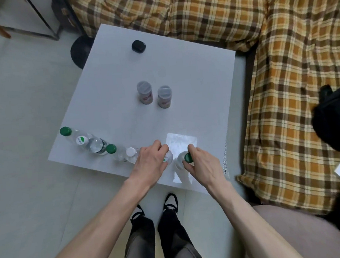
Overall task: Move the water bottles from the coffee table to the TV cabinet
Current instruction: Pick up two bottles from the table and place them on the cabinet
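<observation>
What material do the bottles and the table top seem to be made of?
Bottles: probably clear, glossy plastic, since the table shows through them; caps look opaque plastic. Table top: smooth white surface with a reflection near the hands, perhaps laminate or painted board; uncertain.

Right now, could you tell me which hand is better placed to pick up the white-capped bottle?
Left. The left hand sits right beside the white-capped bottle; the right hand lies farther off, gripping a green-capped bottle.

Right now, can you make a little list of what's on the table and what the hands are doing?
table: white coffee table
left hand: grip around a bottle
right hand: grip on a green-capped bottle
other bottles: green-capped bottle at the left corner, green-capped bottle, white-capped bottle
jars: two lidded jars, mid-table
far end: small black case
</observation>
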Motion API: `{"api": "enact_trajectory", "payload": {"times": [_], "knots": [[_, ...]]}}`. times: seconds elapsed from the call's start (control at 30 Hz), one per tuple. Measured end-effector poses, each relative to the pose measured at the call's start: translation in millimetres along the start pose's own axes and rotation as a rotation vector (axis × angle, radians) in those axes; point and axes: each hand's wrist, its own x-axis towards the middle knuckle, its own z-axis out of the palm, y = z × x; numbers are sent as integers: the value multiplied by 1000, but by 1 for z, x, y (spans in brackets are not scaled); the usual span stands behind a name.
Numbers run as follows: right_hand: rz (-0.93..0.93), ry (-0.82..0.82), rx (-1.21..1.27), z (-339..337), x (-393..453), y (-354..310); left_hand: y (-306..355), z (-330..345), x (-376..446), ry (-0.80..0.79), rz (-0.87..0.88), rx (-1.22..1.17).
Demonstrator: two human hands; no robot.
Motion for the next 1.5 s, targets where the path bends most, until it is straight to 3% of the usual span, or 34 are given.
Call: {"api": "enact_trajectory", "payload": {"times": [0.2, 0.37, 0.7, 0.9, 1.1, 1.2, 1.5], "knots": [[-62, 177, 39, -74, -24, -30, 16, -91, -55, 183, -36, -194], [-187, 249, 20, -155, -41, -80, 14, -168, -128, 417, -165, -316], [-652, 456, 64, -262, -72, -256, -46, -259, -281, 872, -414, -348], [-909, 429, 52, -241, -90, -384, -109, -279, -375, 1056, -554, -335], [-1018, 331, 61, -185, -103, -506, -177, -276, -467, 1186, -703, -335], [-1097, 337, 28, -156, -108, -565, -212, -271, -509, 1234, -797, -323], [-1345, 157, 33, -83, -113, -730, -311, -258, -608, 1336, -1073, -328]]}}
